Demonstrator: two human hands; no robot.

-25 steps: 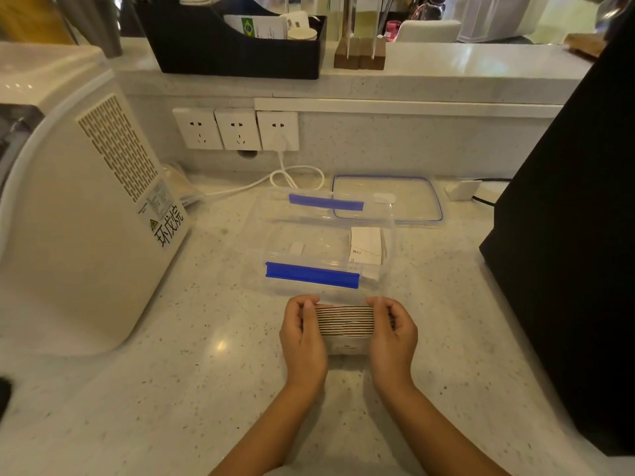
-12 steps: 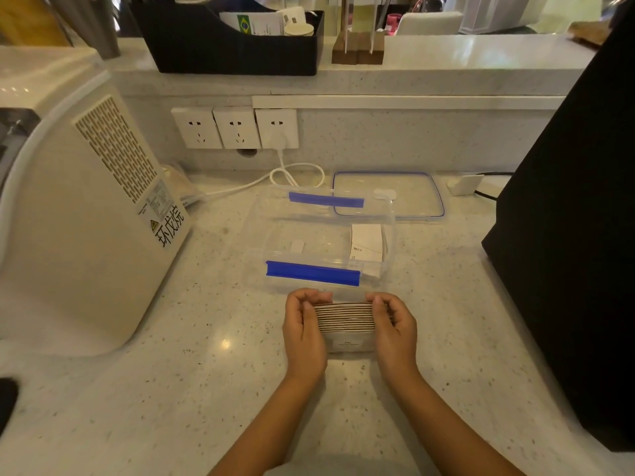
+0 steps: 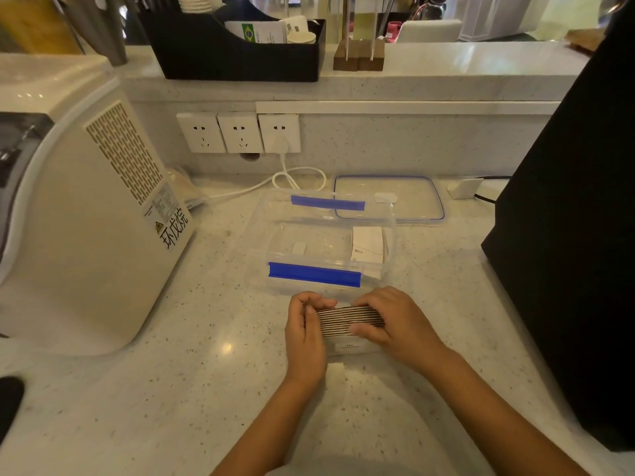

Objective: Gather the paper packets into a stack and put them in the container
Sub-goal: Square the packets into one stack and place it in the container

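Note:
A stack of paper packets (image 3: 343, 322) stands on edge on the counter, its striped brown edges facing up. My left hand (image 3: 305, 333) presses its left end and my right hand (image 3: 388, 321) wraps over its right end and top. Just behind the hands sits a clear plastic container (image 3: 261, 242) with blue clips, open at the top. A few white packets (image 3: 367, 245) lean against its right inner wall.
The container's clear lid (image 3: 412, 201) with a blue seal lies behind it to the right. A white appliance (image 3: 79, 214) stands at the left, a tall black machine (image 3: 577, 235) at the right. A white cable (image 3: 295, 178) runs from the wall sockets (image 3: 240, 132).
My right hand has slid further over the top of the stack, fingers now across it. The stack stays on the counter in front of the container.

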